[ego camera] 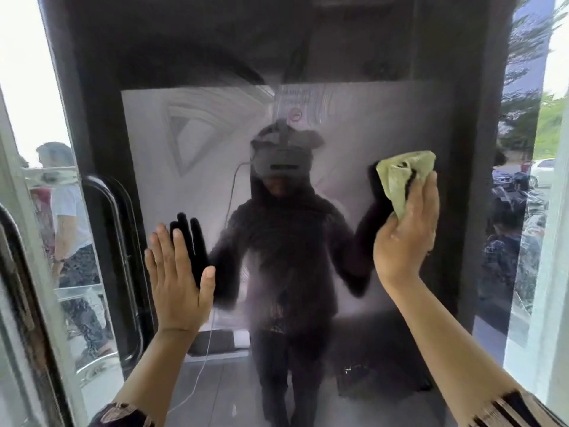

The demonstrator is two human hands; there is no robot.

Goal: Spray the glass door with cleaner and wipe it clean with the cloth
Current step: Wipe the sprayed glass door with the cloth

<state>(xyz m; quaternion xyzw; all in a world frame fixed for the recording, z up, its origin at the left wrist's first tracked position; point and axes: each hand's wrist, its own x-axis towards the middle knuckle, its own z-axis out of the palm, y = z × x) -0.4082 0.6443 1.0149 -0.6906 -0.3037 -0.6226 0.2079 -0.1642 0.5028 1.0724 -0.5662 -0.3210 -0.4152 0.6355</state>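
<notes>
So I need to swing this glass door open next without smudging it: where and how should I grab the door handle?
Take the door handle on its long upright bar, coming in from the right with the free left hand, which presses flat on the glass door beside it. The bar appears to stand off the pane, so fingers can likely wrap it.

The glass door (308,103) is a big flat wall in front, and most of it is bare. The left hand (175,278) lies flat on it at 8 o'clock. The right hand (406,238) holds the cloth (400,177) on it at 3 o'clock. Between the hands the glass is free. Black door handles (120,241) stick out at 9 o'clock.
</notes>
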